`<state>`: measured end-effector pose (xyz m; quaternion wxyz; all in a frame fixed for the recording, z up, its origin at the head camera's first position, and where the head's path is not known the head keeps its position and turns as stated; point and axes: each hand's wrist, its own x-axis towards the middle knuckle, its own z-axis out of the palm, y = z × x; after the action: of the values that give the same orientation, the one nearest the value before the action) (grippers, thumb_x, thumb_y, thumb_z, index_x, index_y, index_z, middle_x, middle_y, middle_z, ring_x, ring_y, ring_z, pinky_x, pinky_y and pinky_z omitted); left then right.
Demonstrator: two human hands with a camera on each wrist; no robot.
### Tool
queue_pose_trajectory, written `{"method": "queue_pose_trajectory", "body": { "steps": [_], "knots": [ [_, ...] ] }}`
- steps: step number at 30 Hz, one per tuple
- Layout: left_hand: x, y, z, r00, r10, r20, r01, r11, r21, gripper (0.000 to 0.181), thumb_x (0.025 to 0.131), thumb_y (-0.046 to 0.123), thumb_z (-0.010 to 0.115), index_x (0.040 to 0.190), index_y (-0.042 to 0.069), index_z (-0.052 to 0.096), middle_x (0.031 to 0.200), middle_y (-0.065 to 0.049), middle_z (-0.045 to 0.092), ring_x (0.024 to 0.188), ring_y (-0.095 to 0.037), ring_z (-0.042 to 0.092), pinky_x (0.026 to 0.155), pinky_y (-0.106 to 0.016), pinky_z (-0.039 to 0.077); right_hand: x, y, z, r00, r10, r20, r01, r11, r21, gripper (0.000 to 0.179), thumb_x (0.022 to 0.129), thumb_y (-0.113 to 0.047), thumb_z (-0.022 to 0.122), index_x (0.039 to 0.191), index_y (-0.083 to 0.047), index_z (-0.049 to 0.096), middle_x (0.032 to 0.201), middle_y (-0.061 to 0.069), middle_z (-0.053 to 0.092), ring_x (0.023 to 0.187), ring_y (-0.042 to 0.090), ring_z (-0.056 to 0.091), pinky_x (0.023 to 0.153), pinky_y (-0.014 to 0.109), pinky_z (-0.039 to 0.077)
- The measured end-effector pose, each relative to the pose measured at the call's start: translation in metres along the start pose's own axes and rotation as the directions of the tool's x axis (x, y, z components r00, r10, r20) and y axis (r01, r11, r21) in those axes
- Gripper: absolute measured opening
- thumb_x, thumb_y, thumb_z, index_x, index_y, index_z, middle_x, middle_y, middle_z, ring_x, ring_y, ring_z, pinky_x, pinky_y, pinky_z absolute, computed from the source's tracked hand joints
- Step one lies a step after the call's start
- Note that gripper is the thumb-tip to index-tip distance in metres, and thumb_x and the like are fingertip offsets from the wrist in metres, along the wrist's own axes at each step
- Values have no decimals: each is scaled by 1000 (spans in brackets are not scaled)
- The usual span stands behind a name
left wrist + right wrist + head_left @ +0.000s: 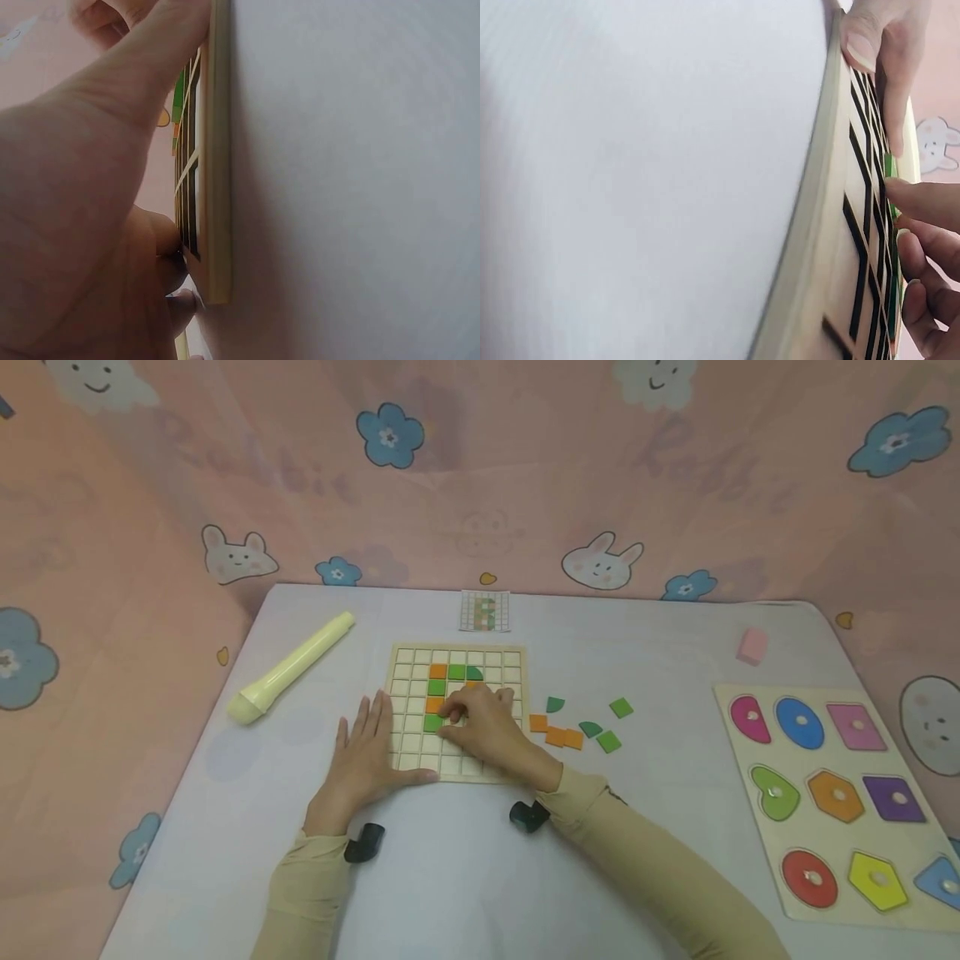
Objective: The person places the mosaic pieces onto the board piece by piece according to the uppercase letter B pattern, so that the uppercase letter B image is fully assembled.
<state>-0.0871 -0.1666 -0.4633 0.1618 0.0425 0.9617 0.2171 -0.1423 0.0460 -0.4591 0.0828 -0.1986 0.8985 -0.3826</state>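
A wooden grid board point(405, 762) lies mid-table, with orange and green square tiles and a dark green quarter-circle tile set in its cells. My left hand point(362, 777) lies along the board's left side with fingers straight, its thumb on the near edge. Over the board, my right hand point(483, 722) has its thumb and forefinger at the right side of a green square tile point(432, 723), pinching it. In the right wrist view, the thumb point(911, 196) touches a green tile. Part of the board is hidden beneath the right hand.
Loose orange tiles point(555, 737), green squares point(620, 707) and quarter-circles point(555, 704) lie right of the board. A pattern card point(485, 612) stands behind it. A pale yellow tube point(292, 668) lies left; a shape puzzle point(795, 760) and pink block point(752, 646) are right.
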Motion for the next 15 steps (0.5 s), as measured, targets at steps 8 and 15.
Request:
{"method": "queue_pose_trajectory", "body": {
  "steps": [8,15],
  "knots": [
    [-1,1,-1,1000,-10,6,10,1000,-16,146,76,69,85,168,-1,-4,179,-18,-6,166,-38,-9,133,-64,-6,-6,22,-29,999,42,-22,-42,999,-5,13,86,-11,88,97,-10,80,93,4,75,99,26,58,99,56,25],
    [0,1,0,1000,-10,3,10,1000,-21,147,76,68,87,169,0,-4,179,-17,-6,167,-37,-10,133,-64,-7,-19,58,-72,992,123,-14,-123,992,-4,19,91,-14,82,108,-7,78,113,14,72,112,34,55,107,64,26]
  ]
}}
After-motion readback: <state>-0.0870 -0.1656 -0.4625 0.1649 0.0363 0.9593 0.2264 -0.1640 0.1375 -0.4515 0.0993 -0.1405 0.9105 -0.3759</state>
